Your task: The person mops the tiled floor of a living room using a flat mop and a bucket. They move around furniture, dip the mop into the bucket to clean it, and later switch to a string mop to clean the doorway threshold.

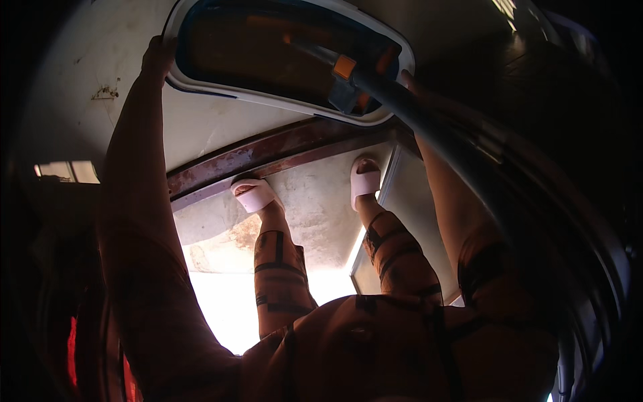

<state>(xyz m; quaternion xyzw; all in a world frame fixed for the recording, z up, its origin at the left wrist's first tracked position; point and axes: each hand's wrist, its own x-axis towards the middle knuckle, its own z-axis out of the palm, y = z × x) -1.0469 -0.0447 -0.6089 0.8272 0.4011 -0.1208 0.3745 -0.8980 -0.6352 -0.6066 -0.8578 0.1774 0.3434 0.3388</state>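
Note:
A long tub with a pale rim (281, 103) and a dark blue inside spans the top of the head view. My left hand (158, 58) grips the rim at its left end. At the right end, my right hand (413, 85) holds the tub, though most of this hand is hidden in shadow and behind a long dark handle. That handle (402, 98), with an orange part near its lower end, slants out of the tub past my right arm. Its dark and orange head lies inside the tub; its exact kind is not clear.
My feet, in pale pink slides (253, 196), stand on a stained pale floor beside a dark reddish raised sill (216, 168). A pale floor with dirt marks (105, 93) lies beyond the sill. A flat panel (409, 216) stands at the right, and bright light comes in behind me.

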